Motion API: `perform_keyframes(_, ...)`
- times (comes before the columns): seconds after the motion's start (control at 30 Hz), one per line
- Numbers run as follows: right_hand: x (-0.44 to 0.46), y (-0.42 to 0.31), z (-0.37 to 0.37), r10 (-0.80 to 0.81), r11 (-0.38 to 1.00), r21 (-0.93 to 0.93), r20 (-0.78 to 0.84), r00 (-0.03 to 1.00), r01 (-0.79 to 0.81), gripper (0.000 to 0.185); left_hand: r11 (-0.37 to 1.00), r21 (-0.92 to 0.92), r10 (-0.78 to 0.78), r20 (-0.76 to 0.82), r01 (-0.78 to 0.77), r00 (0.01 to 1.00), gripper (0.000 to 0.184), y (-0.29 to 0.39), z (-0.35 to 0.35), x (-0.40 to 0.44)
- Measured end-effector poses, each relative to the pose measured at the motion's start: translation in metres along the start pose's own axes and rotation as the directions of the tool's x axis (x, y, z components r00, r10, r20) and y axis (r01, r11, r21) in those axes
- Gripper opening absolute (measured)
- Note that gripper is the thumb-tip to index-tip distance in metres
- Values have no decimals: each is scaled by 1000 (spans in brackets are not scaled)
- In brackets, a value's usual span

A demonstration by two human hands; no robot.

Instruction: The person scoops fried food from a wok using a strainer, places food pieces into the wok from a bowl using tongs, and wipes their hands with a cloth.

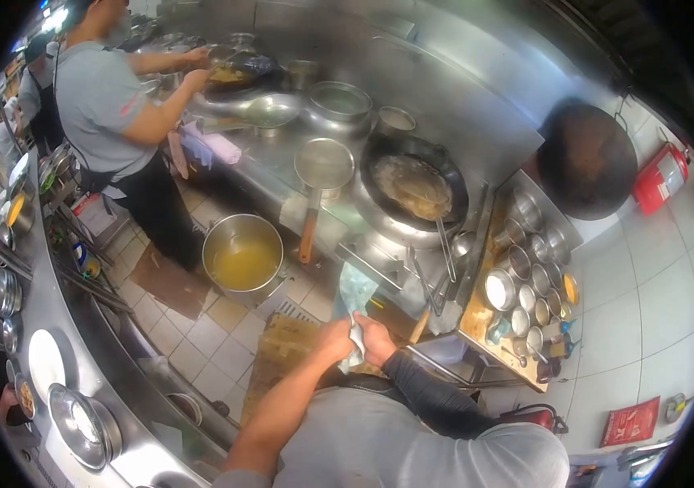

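Close to my body, my left hand and my right hand are both closed on a pale bluish cloth. One end of the cloth hangs out beyond my hands toward the stove edge, and a bunched end shows between my fingers. Ahead of me a black wok with brownish liquid sits on the burner, a long-handled ladle or strainer resting in it. To its left lies a round mesh strainer with a wooden handle. Neither hand touches these.
A large pot of yellow liquid stands low at the left. On the right, a shelf bears several metal seasoning bowls. Another person handles a second wok. A steel counter with plates runs along the left; a fire extinguisher hangs right.
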State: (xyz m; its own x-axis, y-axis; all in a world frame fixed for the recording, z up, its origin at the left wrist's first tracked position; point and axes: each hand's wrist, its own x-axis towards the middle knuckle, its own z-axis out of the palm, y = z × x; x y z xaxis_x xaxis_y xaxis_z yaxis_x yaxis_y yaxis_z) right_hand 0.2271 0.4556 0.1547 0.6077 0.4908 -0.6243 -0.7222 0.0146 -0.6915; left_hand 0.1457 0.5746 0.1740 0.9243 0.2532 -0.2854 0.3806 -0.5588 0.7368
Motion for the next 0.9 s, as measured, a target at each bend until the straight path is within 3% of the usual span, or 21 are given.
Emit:
perform_keyframes(0.13,6,-10,0,-43,980,-188,88,995,59,32,999,-38,-40,-60,38,997,40,-7,3,8)
perform_keyframes(0.23,8,-26,3,-152,748,-613,216,965,255,33,966,-206,134,-125,-158,983,39,-47,22,28)
perform_keyframes(0.27,6,-37,1,-151,752,-608,215,965,254,33,967,-202,133,-120,-156,984,39,-49,17,26)
perform_keyframes(0.37,-3,-88,-21,-317,92,-884,411,855,459,30,915,-391,70,-80,-96,994,35,-41,-6,13)
perform_keyframes(0.43,-6,-135,-38,-560,-17,-930,314,767,368,28,874,-482,46,-41,-60,998,34,-61,3,22)
perform_keyframes(0.47,6,-154,-61,-694,-137,-960,268,668,243,30,821,-571,25,0,-20,1000,33,-74,12,25)
perform_keyframes(0.53,21,-191,-100,-861,-337,-939,338,381,71,38,759,-651,-2,44,30,999,32,-85,23,26)
perform_keyframes(0.6,40,-209,-132,-854,-240,-959,134,502,-152,45,560,-825,-25,73,75,997,31,-82,29,31)
perform_keyframes(0.63,54,-212,-145,-854,-240,-959,137,502,-147,45,442,-892,-30,87,92,996,30,-81,32,35)
perform_keyframes(0.67,77,-210,-161,-819,-207,-968,93,566,-140,47,443,-892,-33,82,88,996,30,-81,35,39)
perform_keyframes(0.73,108,-207,-189,-723,-141,-981,12,690,-130,50,210,-973,-112,76,99,991,31,-86,43,46)
perform_keyframes(0.77,112,-210,-197,-719,-145,-983,23,694,-117,50,88,-992,-155,75,90,985,31,-98,53,52)
perform_keyframes(0.8,117,-212,-201,-726,-165,-981,52,686,-101,53,89,-993,-172,62,78,983,31,-144,86,65)
perform_keyframes(0.9,152,-208,-172,-688,-256,-967,189,701,9,59,281,-938,17,-206,-202,978,32,-251,181,115)
